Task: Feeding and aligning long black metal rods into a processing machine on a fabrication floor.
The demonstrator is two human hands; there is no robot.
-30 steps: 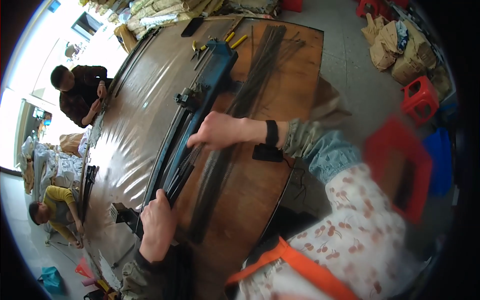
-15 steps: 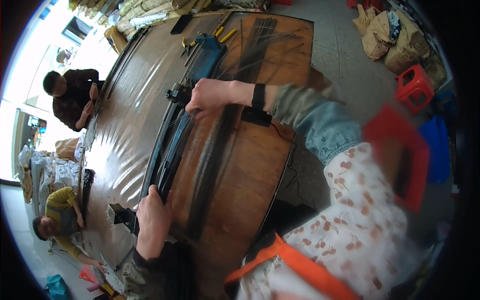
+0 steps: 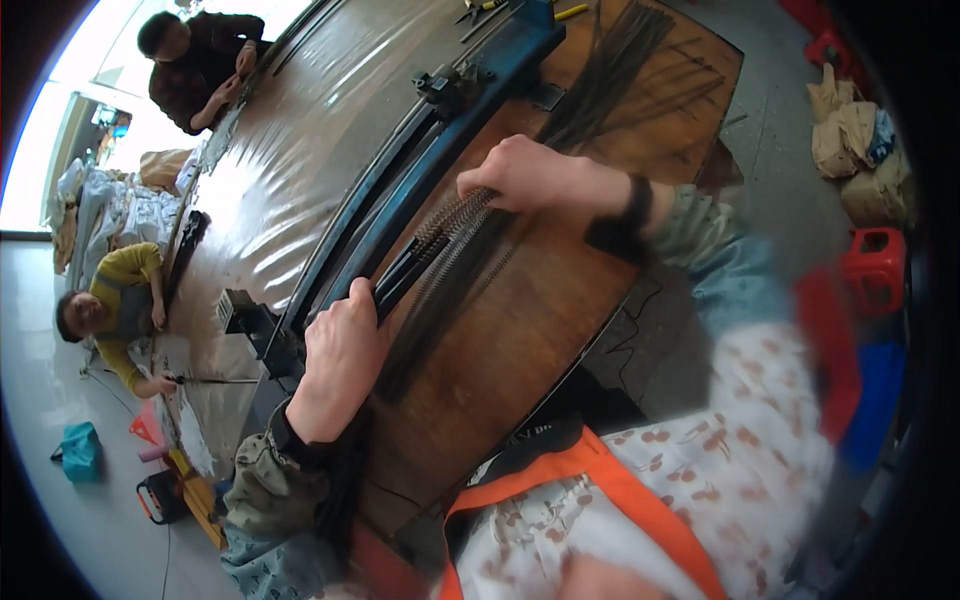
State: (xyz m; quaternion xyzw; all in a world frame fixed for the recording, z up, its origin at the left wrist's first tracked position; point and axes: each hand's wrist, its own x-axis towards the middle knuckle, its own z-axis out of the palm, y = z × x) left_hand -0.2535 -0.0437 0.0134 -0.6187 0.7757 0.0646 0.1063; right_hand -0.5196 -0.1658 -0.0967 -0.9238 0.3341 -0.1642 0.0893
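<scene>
A bundle of long, thin coil springs (image 3: 452, 236) with black, rod-like lower parts lies slantwise between my hands. My left hand (image 3: 345, 345) is closed around its black lower end, beside the long blue metal fixture (image 3: 408, 200). Its upper end is in the closed fingers of my right hand (image 3: 525, 175), over the wooden board. More dark, thin springs or rods (image 3: 415, 350) lie along the board just right of the bundle. A black clamp-like block (image 3: 450, 88) sits at the far part of the fixture, and another metal block (image 3: 255, 325) stands near its lower end.
Loose dark rods (image 3: 630, 50) spread over the far end of the wooden board (image 3: 500, 370). Across the film-covered table (image 3: 300, 130) two people work with their hands. A red plastic stool (image 3: 875, 265) and brown sacks (image 3: 850, 140) stand on the floor at right.
Both hands have moved right, away from the blue fixture, with the bundle now over the board. My right hand has left the clamp-like block. The view has also shifted.
</scene>
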